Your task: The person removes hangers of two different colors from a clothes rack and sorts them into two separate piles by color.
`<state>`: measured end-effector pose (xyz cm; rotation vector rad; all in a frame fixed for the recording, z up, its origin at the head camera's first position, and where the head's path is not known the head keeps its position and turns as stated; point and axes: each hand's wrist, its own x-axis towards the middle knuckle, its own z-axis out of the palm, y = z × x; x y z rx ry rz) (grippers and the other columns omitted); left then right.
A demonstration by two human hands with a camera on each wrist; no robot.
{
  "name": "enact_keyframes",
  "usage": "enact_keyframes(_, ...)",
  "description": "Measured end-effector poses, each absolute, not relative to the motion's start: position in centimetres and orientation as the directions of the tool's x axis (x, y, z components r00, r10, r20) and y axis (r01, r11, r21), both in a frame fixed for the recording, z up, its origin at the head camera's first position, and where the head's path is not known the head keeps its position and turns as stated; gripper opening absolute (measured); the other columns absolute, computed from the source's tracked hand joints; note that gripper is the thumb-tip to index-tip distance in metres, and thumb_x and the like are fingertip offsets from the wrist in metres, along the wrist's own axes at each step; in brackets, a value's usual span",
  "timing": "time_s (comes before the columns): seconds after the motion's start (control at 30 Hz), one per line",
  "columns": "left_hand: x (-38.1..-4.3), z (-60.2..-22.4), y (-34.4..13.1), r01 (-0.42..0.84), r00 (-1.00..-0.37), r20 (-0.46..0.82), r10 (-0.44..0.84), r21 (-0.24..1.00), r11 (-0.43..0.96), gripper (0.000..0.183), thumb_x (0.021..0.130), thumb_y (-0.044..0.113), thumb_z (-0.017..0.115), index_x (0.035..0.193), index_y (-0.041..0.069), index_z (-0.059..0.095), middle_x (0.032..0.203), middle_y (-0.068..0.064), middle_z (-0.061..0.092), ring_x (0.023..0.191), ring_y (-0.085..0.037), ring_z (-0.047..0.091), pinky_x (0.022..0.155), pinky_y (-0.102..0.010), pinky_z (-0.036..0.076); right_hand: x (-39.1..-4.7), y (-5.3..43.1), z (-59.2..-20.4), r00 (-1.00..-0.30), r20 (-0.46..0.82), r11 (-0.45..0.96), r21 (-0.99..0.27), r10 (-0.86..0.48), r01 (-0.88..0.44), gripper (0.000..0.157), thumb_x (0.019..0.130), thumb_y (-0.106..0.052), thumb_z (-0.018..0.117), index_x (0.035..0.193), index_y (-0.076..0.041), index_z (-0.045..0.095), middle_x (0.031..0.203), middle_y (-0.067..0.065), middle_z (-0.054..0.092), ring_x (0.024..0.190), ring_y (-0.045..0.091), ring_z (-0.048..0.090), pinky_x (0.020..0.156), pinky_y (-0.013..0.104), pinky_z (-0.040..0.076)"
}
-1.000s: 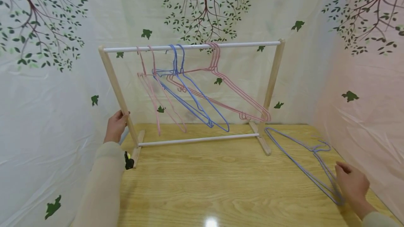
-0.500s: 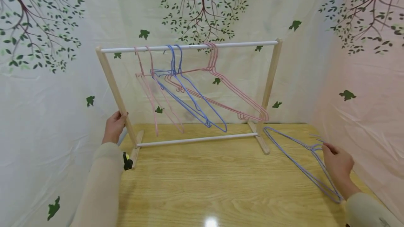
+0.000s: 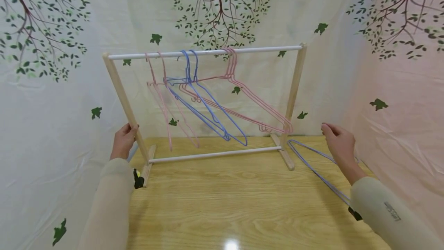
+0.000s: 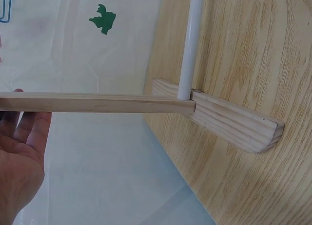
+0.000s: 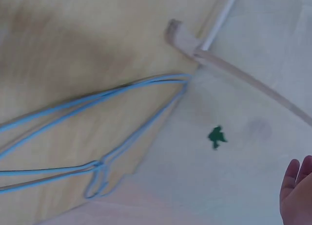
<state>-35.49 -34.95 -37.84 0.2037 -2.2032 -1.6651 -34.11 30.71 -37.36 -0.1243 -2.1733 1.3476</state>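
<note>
A small clothes rack with wooden posts (image 3: 119, 90) stands on the table. My left hand (image 3: 123, 142) grips its left post low down, fingers on one side and a fingertip showing past the other edge in the left wrist view. My right hand (image 3: 340, 142) is raised beside the right post, its fingers bent loosely with nothing visible between them. Below it, blue hangers (image 5: 102, 164) lie on the table, partly hidden by the right forearm in the head view. From the top bar (image 3: 263, 49) hang two pink hangers on the left, blue hangers (image 3: 187, 65) mid-bar, and several pink hangers (image 3: 235, 63) further right.
The rack's white lower bar (image 3: 215, 154) runs between its wooden feet (image 4: 243, 125). Plastic sheeting with printed trees and leaves surrounds the wood-grain table (image 3: 215, 200) at back and sides. Black wrist gear (image 3: 138, 179) shows under the left sleeve.
My right hand has gone up and left, from beside the table hangers past their hooks to near the right post. My left hand keeps its grip. The head view has shifted slightly.
</note>
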Motion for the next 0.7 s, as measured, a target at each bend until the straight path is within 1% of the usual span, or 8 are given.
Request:
enact_keyframes(0.07,-35.5,-37.8,-34.9,0.102,-0.922,0.199,-0.331,0.952,0.289,0.053,0.109,0.029,0.036,0.155,0.002,0.029,0.153,-0.022,0.037,0.137,-0.036,0.038,0.112,-0.049,0.035,-34.3,29.6,-36.2,-0.856,0.421,0.481,-0.842,0.302,-0.244,0.053,0.098,-0.044,0.059,0.125,0.001,0.067,0.08,-0.028,0.061,0.077,-0.004,0.058,0.065,0.01,0.048)
enact_keyframes(0.17,-35.5,-37.8,-34.9,0.095,-0.924,0.191,-0.332,0.954,0.284,0.054,0.109,0.029,0.036,0.155,0.003,0.029,0.154,-0.022,0.036,0.137,-0.036,0.037,0.113,-0.049,0.035,-34.7,28.0,-34.8,-0.884,0.416,0.479,-0.833,0.214,-0.276,0.056,0.099,-0.046,0.057,0.128,0.0,0.065,0.085,-0.025,0.061,0.082,-0.001,0.059,0.071,0.015,0.051)
enact_keyframes(0.27,-35.4,-37.7,-34.9,0.095,-0.924,0.191,-0.33,0.954,0.284,0.054,0.109,0.029,0.037,0.155,0.003,0.029,0.153,-0.022,0.037,0.137,-0.036,0.038,0.112,-0.048,0.035,-35.1,26.3,-33.7,-0.894,0.417,0.473,-0.829,0.163,-0.3,0.055,0.098,-0.047,0.057,0.127,-0.001,0.066,0.086,-0.022,0.062,0.084,0.001,0.059,0.073,0.017,0.051)
enact_keyframes(0.33,-35.5,-37.8,-34.9,0.1,-0.926,0.194,-0.325,0.953,0.287,0.054,0.109,0.029,0.037,0.155,0.002,0.029,0.153,-0.023,0.037,0.137,-0.037,0.038,0.112,-0.048,0.036,-35.4,25.3,-33.1,-0.894,0.423,0.462,-0.829,0.147,-0.315,0.053,0.098,-0.045,0.059,0.126,-0.001,0.067,0.087,-0.02,0.064,0.084,0.001,0.06,0.073,0.015,0.051)
enact_keyframes(0.43,-35.5,-37.7,-35.0,0.101,-0.928,0.192,-0.32,0.955,0.28,0.054,0.109,0.029,0.037,0.155,0.003,0.029,0.153,-0.023,0.036,0.137,-0.037,0.038,0.112,-0.048,0.035,-36.0,23.9,-32.3,-0.891,0.435,0.446,-0.828,0.127,-0.34,0.05,0.098,-0.042,0.06,0.125,0.0,0.068,0.094,-0.009,0.069,0.085,0.0,0.06,0.072,0.012,0.051)
enact_keyframes(0.5,-35.6,-37.7,-35.1,0.099,-0.929,0.188,-0.318,0.956,0.276,0.054,0.109,0.029,0.037,0.156,0.004,0.028,0.154,-0.023,0.035,0.137,-0.037,0.037,0.112,-0.048,0.035,-36.3,23.1,-31.7,-0.889,0.445,0.434,-0.826,0.11,-0.36,0.049,0.098,-0.039,0.061,0.125,0.001,0.068,0.1,-0.001,0.07,0.086,0.002,0.06,0.073,0.013,0.051)
enact_keyframes(0.57,-35.6,-37.7,-35.1,0.097,-0.93,0.184,-0.319,0.958,0.269,0.054,0.109,0.029,0.037,0.156,0.004,0.028,0.154,-0.022,0.035,0.138,-0.037,0.037,0.113,-0.049,0.034,-36.6,22.4,-31.2,-0.889,0.45,0.433,-0.821,0.088,-0.373,0.049,0.098,-0.039,0.061,0.125,0.002,0.068,0.102,0.004,0.07,0.088,0.006,0.061,0.075,0.016,0.053)
enact_keyframes(0.7,-35.6,-37.7,-35.2,0.101,-0.93,0.185,-0.316,0.959,0.264,0.054,0.109,0.028,0.037,0.156,0.004,0.028,0.154,-0.023,0.035,0.137,-0.037,0.037,0.112,-0.049,0.035,-37.0,21.1,-30.4,-0.899,0.435,0.426,-0.823,0.045,-0.376,0.049,0.098,-0.04,0.062,0.123,0.002,0.068,0.099,0.004,0.069,0.095,0.023,0.063,0.075,0.018,0.053)
